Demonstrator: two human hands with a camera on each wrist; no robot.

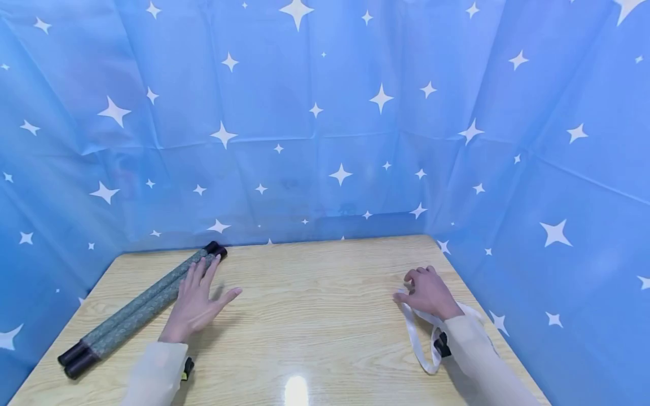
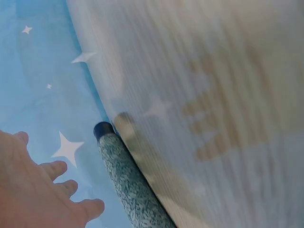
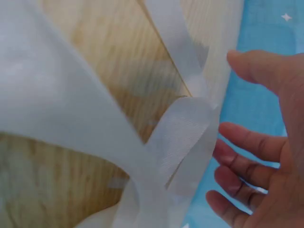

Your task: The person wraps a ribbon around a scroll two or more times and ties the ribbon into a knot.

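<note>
A rolled-up scroll (image 1: 147,299) with green patterned backing and dark rod ends lies slantwise at the table's left; it shows as two rolls side by side. Above its far part is my left hand (image 1: 193,310), fingers spread and thumb out to the right. In the left wrist view one roll of the scroll (image 2: 128,180) runs beside the fingertips. At the right, a white ribbon (image 1: 413,335) lies in loose loops under and around my right hand (image 1: 431,293). The right wrist view has the right hand (image 3: 261,156) loosely bent, its fingertips close to the ribbon (image 3: 190,128).
The pale wooden table (image 1: 304,316) has a light reflection near its front edge. A blue curtain with white stars (image 1: 325,141) surrounds its back and sides. Beside each wrist a small black piece of gear (image 1: 442,344) shows below the sleeve.
</note>
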